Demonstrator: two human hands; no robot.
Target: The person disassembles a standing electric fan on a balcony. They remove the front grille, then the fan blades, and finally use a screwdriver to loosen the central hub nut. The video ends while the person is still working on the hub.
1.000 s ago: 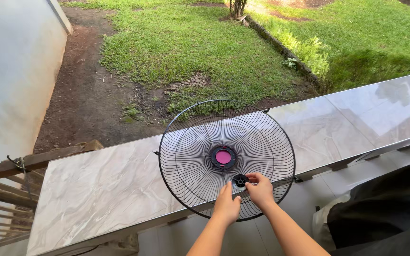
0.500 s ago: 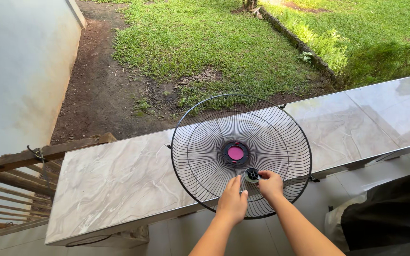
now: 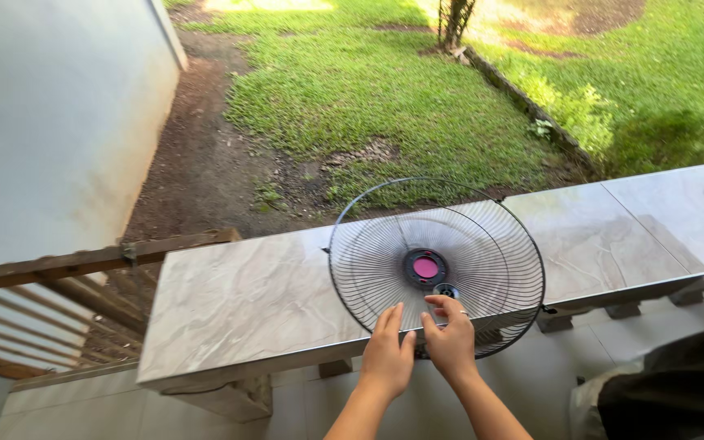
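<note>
Black wire fan guard [image 3: 436, 269] is lying flat on the marble counter [image 3: 246, 301], its near rim hanging a bit over the edge toward the person. Pink hub [image 3: 425, 266] is sitting dead centre, w/ a small dark round knob [image 3: 446, 291] just beside it on the wires. Right hand [image 3: 452, 342] is pinching at that knob w/ fingertips, so that grip is closed on it, lightly by the look of it. Left hand [image 3: 388, 356] is resting flat on the guard's near rim, fingers out, grasping nothing (just steadying, I'd judge). Progress-wise: guard is laid down and the knob is in hand; whether it's seated or loose can't be told from here. Grass [image 3: 385, 90] and bare dirt [image 3: 197, 163] are lying beyond the counter, wooden rail [image 3: 67, 265] off to the left.
</note>
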